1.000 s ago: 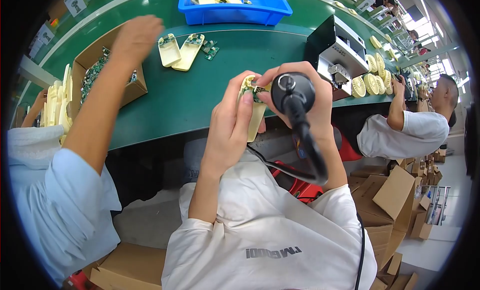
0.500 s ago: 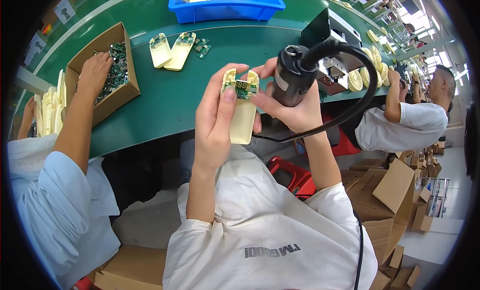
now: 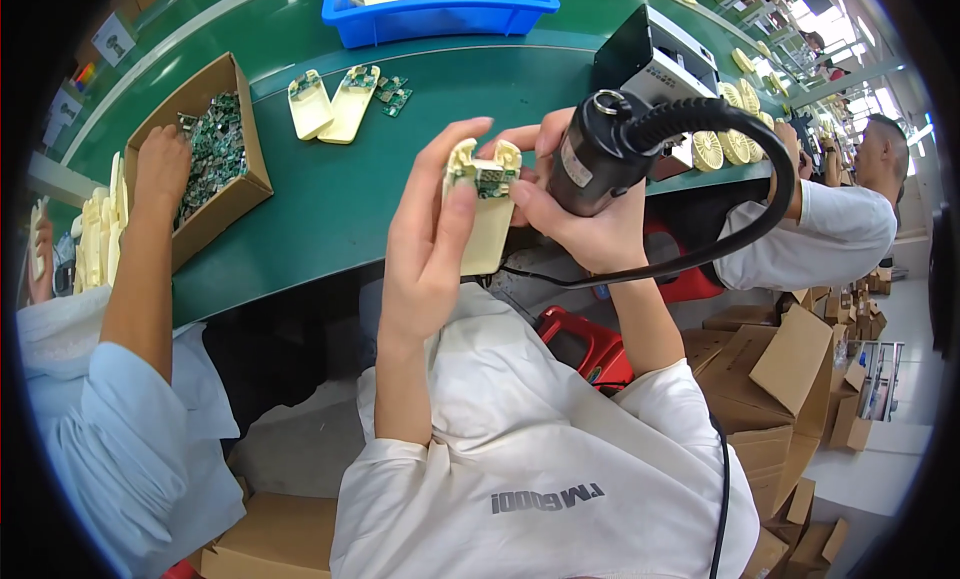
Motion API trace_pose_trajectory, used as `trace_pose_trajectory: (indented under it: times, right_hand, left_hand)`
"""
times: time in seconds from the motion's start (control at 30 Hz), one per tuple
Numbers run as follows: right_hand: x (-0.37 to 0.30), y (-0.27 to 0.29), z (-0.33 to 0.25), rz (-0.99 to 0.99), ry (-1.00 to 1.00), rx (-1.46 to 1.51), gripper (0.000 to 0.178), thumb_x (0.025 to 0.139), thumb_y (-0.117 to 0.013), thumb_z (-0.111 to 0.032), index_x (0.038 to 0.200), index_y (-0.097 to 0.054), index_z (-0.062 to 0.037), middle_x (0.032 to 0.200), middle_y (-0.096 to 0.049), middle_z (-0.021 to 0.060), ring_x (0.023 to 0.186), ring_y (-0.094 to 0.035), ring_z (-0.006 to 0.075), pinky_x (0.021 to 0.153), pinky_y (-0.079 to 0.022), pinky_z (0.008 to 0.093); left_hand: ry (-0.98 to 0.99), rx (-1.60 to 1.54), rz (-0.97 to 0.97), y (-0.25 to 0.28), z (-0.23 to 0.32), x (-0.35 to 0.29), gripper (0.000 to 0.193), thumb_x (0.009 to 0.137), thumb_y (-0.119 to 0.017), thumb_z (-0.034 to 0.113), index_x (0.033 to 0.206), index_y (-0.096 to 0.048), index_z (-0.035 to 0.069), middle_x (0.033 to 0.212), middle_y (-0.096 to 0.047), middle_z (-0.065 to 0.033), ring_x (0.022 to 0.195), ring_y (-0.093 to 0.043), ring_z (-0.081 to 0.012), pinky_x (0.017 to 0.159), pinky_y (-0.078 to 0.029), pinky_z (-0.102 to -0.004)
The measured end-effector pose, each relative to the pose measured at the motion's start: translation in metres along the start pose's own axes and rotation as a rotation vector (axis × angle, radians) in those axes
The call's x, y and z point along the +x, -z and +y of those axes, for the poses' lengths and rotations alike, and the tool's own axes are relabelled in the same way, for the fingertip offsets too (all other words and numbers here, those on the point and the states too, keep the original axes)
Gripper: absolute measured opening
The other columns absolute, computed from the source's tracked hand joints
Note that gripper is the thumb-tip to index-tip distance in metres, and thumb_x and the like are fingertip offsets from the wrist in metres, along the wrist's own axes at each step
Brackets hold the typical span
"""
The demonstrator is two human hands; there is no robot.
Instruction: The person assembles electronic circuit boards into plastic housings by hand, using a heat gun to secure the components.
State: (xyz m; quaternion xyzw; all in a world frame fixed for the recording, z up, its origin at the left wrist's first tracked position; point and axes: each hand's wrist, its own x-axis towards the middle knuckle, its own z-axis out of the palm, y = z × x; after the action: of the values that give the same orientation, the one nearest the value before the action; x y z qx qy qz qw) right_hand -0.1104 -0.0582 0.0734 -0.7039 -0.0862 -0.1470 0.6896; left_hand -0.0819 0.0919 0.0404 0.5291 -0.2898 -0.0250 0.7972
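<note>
1. Cupped the left hand (image 3: pixel 425 244) around the left side of a cream plastic shell (image 3: pixel 486 235), near the centre of the frame, with fingers part-closed behind and thumb laid beside a green circuit board (image 3: pixel 493 184).
2. Wrapped the right hand (image 3: pixel 598 237) around a black corded power tool (image 3: pixel 588 164), probably an electric screwdriver, just right of centre; set the thumb at the shell's right edge, with pressure impossible to tell.
3. Held the shell clear of the bench, notched end toward the top of the frame, with the board across that end.
4. Judged the step in hand as steadying the board in the shell by fingertip, with the tool merely parked in the palm.
5. Judged the next move to call for a firm left grip, a board lying flat and a freed right thumb before any use of the tool.
6. Saw beyond, upper left of centre, two overlapping shells (image 3: pixel 350 107) on the green bench (image 3: pixel 310 201), beside loose circuit boards (image 3: pixel 394 96).
7. Noted at left a co-worker's hand (image 3: pixel 162 164) at a cardboard box (image 3: pixel 256 167) of boards.
8. Spotted farther off a blue tray (image 3: pixel 440 26), top centre.
</note>
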Motion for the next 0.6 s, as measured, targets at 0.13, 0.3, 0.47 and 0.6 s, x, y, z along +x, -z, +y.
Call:
trace_pose_trajectory:
  times: [0.13,0.3,0.47,0.6]
  right_hand:
    - [0.000,0.000,0.000,0.005,0.070,-0.044,0.034,0.077,-0.072,0.007,0.101,-0.051,-0.0034,0.100,-0.068,0.0178,0.070,-0.059,0.0045,0.058,-0.049,0.0222]
    - [0.002,0.002,-0.001,0.024,0.072,-0.071,0.034,0.077,-0.074,0.006,0.101,-0.052,-0.0030,0.100,-0.068,0.0175,0.065,-0.056,0.0031,0.056,-0.046,0.0198]
    - [0.004,0.013,0.008,0.046,0.064,-0.169,0.043,0.076,-0.080,-0.004,0.111,-0.056,-0.0002,0.100,-0.069,0.0067,0.088,-0.064,0.0113,0.078,-0.053,0.0263]
    - [0.001,0.002,0.002,0.076,0.068,-0.176,0.033,0.075,-0.075,0.006,0.097,-0.053,-0.0020,0.101,-0.067,0.0150,0.061,-0.053,0.0030,0.057,-0.045,0.0185]
  left_hand:
    - [0.014,0.031,-0.025,0.002,0.007,-0.001,0.039,0.103,-0.039,0.015,0.139,-0.038,0.002,0.114,-0.059,-0.0123,0.092,-0.063,-0.0179,0.074,-0.053,-0.0271]
    - [-0.131,0.221,-0.007,0.007,-0.006,0.002,0.043,0.100,-0.042,0.008,0.143,-0.037,0.005,0.118,-0.058,-0.0127,0.103,-0.061,-0.0214,0.078,-0.053,-0.0286]
    - [-0.140,0.225,0.101,0.003,-0.003,0.004,0.046,0.090,-0.055,-0.002,0.135,-0.047,0.001,0.132,-0.054,-0.0115,0.109,-0.059,-0.0182,0.091,-0.048,-0.0304]
    - [-0.405,0.768,0.004,0.014,0.005,0.006,0.048,0.076,-0.067,-0.011,0.123,-0.059,-0.002,0.125,-0.060,-0.0144,0.103,-0.063,-0.0211,0.084,-0.053,-0.0313]
